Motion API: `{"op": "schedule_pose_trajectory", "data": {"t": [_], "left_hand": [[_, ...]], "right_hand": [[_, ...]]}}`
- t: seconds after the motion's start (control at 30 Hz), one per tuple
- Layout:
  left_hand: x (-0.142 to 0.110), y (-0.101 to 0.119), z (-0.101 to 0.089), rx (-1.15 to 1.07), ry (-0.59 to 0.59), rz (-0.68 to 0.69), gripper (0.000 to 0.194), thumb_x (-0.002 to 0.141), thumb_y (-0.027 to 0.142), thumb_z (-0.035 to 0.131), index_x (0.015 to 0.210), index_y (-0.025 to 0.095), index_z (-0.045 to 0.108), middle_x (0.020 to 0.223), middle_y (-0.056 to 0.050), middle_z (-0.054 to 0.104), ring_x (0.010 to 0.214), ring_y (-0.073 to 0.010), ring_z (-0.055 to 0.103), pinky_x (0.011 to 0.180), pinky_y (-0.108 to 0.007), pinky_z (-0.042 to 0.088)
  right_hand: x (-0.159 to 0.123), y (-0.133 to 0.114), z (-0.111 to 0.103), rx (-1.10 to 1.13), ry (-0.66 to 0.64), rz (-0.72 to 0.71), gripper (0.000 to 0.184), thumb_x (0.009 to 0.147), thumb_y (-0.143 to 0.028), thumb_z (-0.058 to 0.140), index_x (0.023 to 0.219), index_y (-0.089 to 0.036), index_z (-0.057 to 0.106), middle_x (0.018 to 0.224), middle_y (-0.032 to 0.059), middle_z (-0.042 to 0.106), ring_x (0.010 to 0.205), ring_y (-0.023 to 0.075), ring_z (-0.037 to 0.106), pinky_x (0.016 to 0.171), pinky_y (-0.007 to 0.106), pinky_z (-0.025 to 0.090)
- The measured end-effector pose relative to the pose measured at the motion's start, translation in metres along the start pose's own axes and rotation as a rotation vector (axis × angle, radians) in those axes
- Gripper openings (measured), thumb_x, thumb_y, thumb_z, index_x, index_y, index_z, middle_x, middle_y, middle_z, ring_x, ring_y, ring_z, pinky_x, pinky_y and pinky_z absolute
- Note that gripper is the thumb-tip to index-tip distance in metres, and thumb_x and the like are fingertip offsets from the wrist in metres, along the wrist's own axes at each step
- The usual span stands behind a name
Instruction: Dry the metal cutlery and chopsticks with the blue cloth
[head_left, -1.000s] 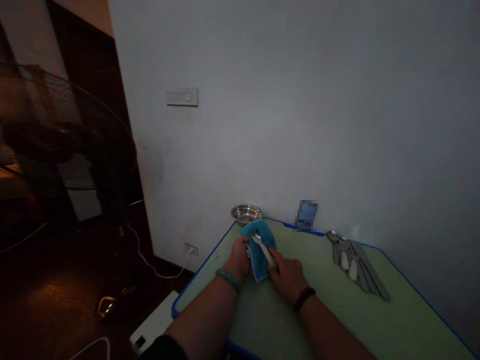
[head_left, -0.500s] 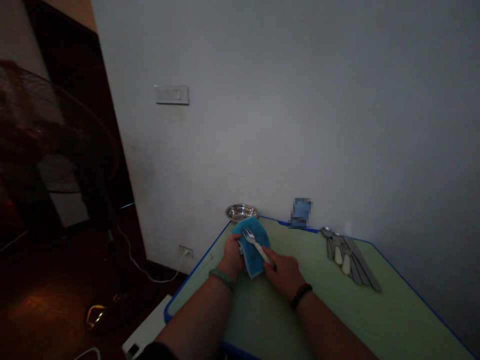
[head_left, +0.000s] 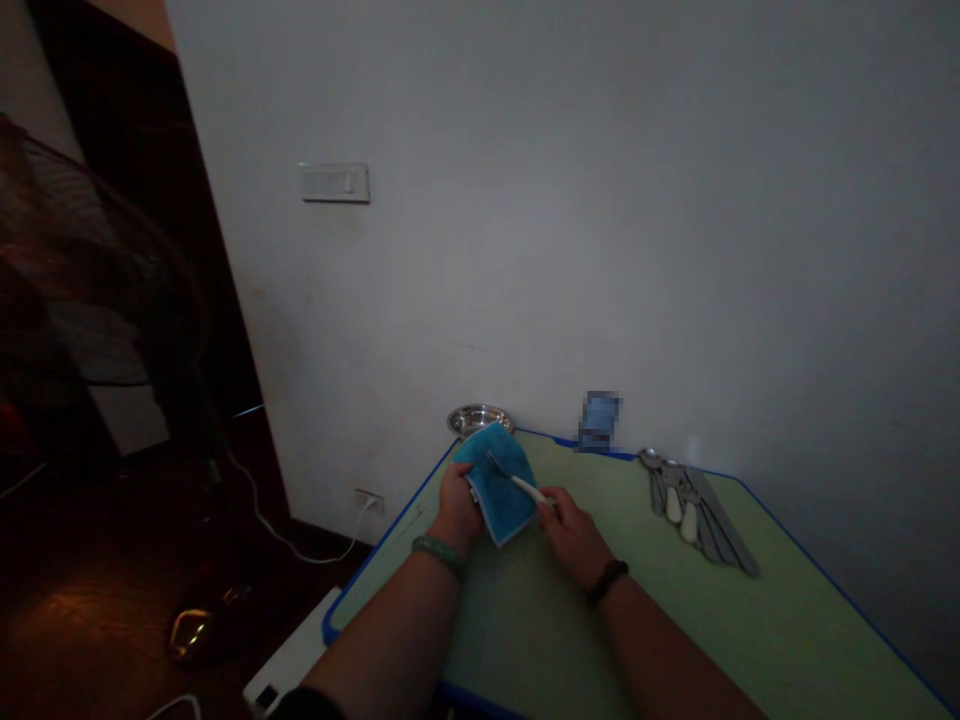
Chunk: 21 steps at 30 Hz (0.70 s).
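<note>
A blue cloth (head_left: 504,500) is spread over my left hand (head_left: 457,505), which grips its left edge with the thumb on top. In my right hand (head_left: 574,535) is a fork (head_left: 531,489) with a pale handle, held by the handle end. The fork's metal head is turned edge-on and lies against the cloth. Just behind the cloth stands a round steel bowl (head_left: 480,418), partly covered by it. Both hands are above the pale green table (head_left: 517,640).
Several spoons and other cutlery (head_left: 694,510) lie fanned out on the table's right side. A blurred blue item (head_left: 598,420) stands at the back edge by the wall (head_left: 525,250). To the left are a standing fan (head_left: 97,270) and a white cable (head_left: 289,545).
The fork has rolled in my right hand, from its tines facing up to edge-on. My right hand has shifted slightly to the right. The view has moved a little.
</note>
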<state>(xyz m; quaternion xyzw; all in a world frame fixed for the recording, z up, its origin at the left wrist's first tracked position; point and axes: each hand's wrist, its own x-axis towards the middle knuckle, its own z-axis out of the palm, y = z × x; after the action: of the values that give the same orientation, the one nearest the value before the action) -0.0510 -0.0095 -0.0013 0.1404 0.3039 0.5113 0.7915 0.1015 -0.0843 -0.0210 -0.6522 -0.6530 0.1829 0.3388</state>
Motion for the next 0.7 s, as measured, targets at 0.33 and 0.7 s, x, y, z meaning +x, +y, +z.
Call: {"op": "schedule_pose_trajectory", "data": {"t": [0.33,0.7], "left_hand": [[0.0036,-0.0025,-0.0023,0.026,-0.061,-0.039,0.052,0.070,0.032,0.040,0.110,0.001,0.052,0.074,-0.016,0.067,0.072,-0.0312,0.064,0.077,-0.048,0.046],[-0.0050,-0.0010,0.0052,0.004,-0.114,-0.088,0.056,0.072,0.033,0.037,0.116,0.001,0.048,0.080,-0.016,0.067,0.080,-0.0315,0.064,0.080,-0.047,0.044]], "right_hand": [[0.0052,0.0107,0.0035,0.009,0.010,0.104,0.042,0.088,-0.042,0.018,0.106,-0.021,0.050,0.079,0.0017,0.062,0.072,0.0147,0.057,0.063,0.024,0.042],[0.0046,0.0081,0.0030,0.122,-0.015,0.052,0.041,0.080,-0.039,0.043,0.117,-0.021,0.050,0.110,0.0039,0.060,0.097,0.0163,0.057,0.084,0.028,0.042]]}}
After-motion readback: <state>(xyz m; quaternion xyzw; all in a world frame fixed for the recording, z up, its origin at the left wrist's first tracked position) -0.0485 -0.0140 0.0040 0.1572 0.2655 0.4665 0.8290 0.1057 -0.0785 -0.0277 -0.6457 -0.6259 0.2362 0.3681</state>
